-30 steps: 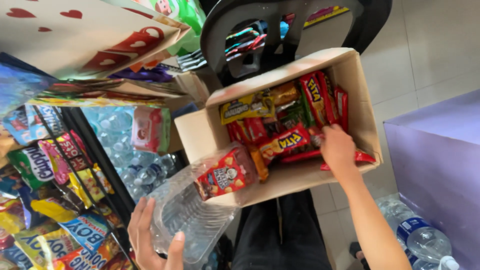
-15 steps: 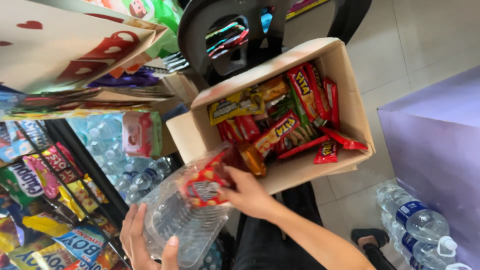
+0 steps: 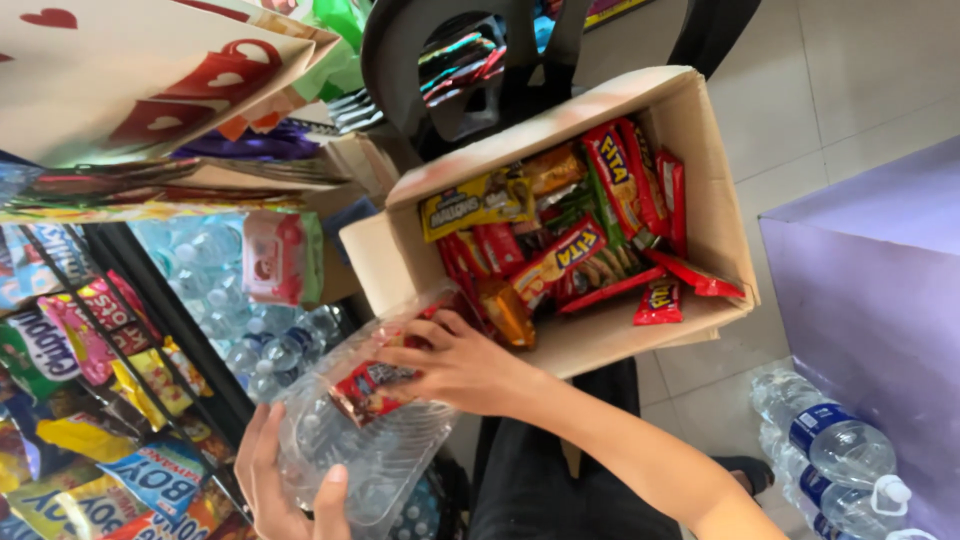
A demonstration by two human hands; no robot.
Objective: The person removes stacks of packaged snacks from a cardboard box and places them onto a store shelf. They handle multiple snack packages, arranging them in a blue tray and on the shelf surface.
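My left hand [image 3: 285, 480] holds a clear plastic container [image 3: 370, 430] from below, at the bottom centre. My right hand [image 3: 455, 365] reaches into its mouth and grips a small red snack pack [image 3: 370, 388] inside it. Just beyond stands an open cardboard box [image 3: 700, 170] holding several red, yellow and orange snack packets [image 3: 570, 240], resting on my lap against a black chair.
A rack of colourful snack bags [image 3: 90, 400] runs along the left. Packs of bottled water [image 3: 240, 300] sit under it. More water bottles [image 3: 840, 460] stand on the tiled floor at the lower right, beside a purple surface [image 3: 880, 300]. A box with red hearts [image 3: 120, 70] is top left.
My right hand left the far side of the box, took the red snack pack from the box's near edge and brought it down into the clear container.
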